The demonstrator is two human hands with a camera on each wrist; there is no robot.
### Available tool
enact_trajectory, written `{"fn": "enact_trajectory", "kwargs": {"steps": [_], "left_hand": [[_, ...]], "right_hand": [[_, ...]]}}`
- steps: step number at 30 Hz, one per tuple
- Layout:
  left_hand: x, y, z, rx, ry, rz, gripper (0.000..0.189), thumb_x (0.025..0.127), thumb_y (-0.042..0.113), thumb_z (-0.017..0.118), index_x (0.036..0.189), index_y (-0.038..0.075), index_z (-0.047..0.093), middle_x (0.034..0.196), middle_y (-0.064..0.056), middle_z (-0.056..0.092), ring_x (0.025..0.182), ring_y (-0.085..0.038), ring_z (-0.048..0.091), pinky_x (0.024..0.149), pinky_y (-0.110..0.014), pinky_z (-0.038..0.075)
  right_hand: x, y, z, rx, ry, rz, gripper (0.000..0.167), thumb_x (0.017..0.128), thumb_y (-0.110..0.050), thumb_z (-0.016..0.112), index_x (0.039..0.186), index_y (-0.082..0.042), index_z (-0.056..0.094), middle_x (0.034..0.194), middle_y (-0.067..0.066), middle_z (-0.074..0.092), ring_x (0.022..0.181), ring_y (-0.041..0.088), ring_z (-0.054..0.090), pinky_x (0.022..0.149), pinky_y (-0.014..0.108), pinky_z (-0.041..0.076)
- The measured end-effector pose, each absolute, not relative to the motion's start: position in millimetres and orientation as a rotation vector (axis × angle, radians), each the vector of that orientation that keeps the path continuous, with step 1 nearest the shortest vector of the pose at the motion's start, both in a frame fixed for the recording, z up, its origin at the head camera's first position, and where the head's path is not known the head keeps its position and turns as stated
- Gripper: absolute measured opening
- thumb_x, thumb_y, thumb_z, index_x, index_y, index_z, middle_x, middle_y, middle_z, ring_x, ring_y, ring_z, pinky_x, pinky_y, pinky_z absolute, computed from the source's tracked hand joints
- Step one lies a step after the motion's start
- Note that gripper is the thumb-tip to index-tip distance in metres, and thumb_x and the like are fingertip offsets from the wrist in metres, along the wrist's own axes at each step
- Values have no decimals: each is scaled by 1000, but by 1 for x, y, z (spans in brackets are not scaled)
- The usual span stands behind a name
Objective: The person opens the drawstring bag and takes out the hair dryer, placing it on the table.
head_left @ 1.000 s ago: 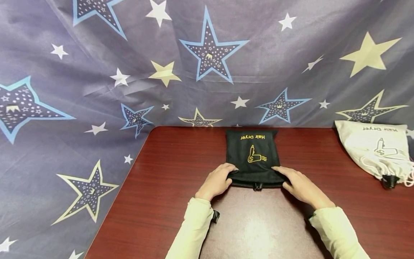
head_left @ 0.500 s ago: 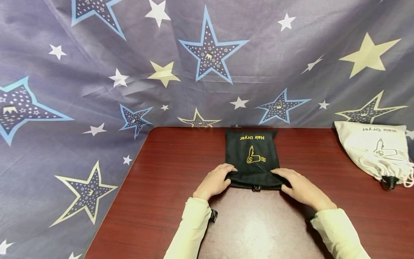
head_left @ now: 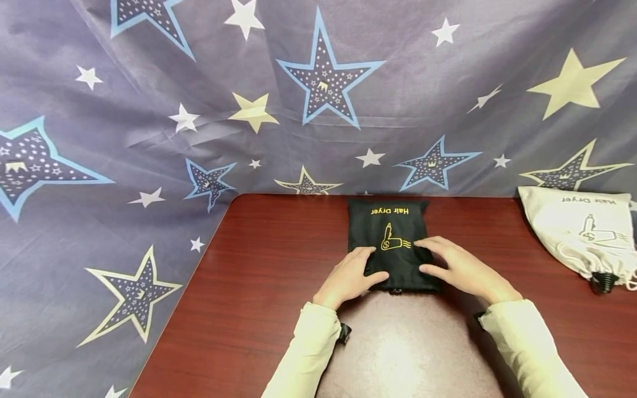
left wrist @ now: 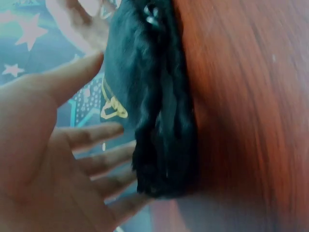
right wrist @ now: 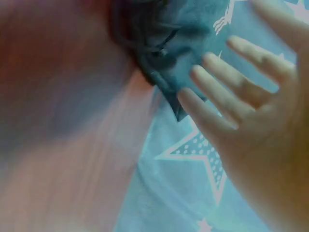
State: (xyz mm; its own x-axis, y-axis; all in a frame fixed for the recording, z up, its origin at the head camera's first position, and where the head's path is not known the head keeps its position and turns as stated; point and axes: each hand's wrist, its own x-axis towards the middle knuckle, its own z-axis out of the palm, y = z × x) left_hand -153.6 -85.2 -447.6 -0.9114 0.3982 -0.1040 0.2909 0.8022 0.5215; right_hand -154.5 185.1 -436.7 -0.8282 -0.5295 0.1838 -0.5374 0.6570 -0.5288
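To your far right, a white drawstring pouch [head_left: 567, 226] lettered "Hair Dryer" lies on the reddish-brown wood-grain table [head_left: 249, 287], its lettering and line-drawn dryer upside down to you. Its gathered mouth faces your side, with a black cord stopper [head_left: 604, 281] and white cord [head_left: 631, 281] at the opening. Beyond the table and along your left hangs a creased purple-gray cloth backdrop [head_left: 214, 77] printed with blue, yellow and white stars.

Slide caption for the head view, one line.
Left hand and right hand at either side of a black Hair Dryer bag on a reddish table; a white bag lies at right.
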Motion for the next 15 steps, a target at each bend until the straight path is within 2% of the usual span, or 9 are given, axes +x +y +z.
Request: {"fn": "enact_trajectory", "kwargs": {"steps": [2, 6, 11, 15], "left_hand": [[-153, -81, -448, 509, 2815, 737, 69, 94, 51, 61, 147, 10, 46, 148, -7, 48, 139, -23, 43, 112, -41, 38], [-152, -74, -450, 438, 2857, 687, 69, 94, 53, 61, 145, 9, 48, 147, -9, 49, 140, -25, 42, 111, -42, 39], [-150, -59, -455, 396, 2896, 591, 77, 92, 63, 55, 147, 11, 46, 147, -10, 49, 137, -26, 45, 106, -44, 44], [-148, -47, -458, 377, 2971, 444, 84, 89, 72, 50, 146, 10, 46, 142, -10, 53, 133, -28, 49, 106, -44, 43]], "right_hand": [[-160, 180, -436, 955, -2810, 873, 52, 91, -10, 71, 139, -3, 53, 137, 19, 53, 127, 36, 50, 101, 54, 43], [-168, 172, -438, 987, -2789, 794, 70, 83, 8, 72, 146, -5, 45, 148, 24, 39, 134, 42, 39, 99, 56, 44], [-172, 167, -445, 988, -2808, 743, 89, 73, 16, 75, 151, -8, 39, 156, 26, 26, 139, 45, 30, 97, 55, 47], [-175, 163, -450, 1006, -2839, 754, 90, 72, 17, 75, 151, -8, 39, 156, 28, 25, 138, 47, 29, 92, 53, 50]]}}
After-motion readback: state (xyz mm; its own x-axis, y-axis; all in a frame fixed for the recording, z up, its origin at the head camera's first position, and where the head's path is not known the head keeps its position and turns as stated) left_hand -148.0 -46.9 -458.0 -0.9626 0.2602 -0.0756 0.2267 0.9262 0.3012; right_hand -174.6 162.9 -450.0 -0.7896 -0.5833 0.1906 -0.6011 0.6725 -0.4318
